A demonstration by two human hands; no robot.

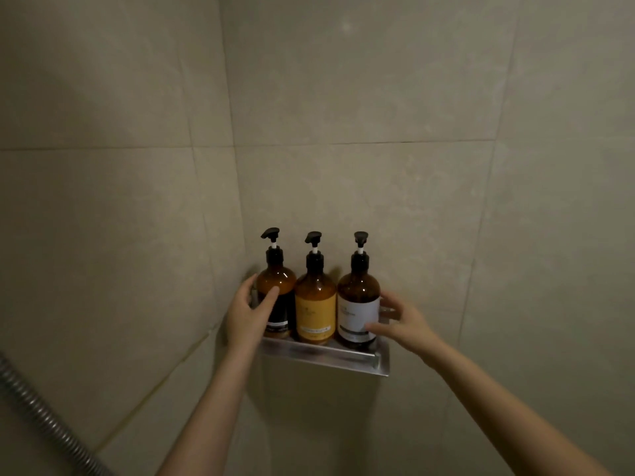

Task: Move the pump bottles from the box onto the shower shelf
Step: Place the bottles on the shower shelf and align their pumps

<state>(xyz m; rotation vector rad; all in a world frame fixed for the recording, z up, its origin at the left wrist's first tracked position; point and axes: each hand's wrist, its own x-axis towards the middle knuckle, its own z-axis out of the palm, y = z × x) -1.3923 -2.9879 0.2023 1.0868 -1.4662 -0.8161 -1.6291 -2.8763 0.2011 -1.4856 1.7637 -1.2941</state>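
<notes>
Single view on my feed: head-worn, wide-angle. Faces forward into a tiled wall corner, roughly level with the metal shelf fixed there. Range: close, both forearms reach in from the bottom edge and their hands end at the shelf. Shelf sits just below frame centre; I see its front lip slightly from above. Tile lines bow near the frame edges. Bottom-left corner catches a ribbed shower hose. No second view to compare.
</notes>
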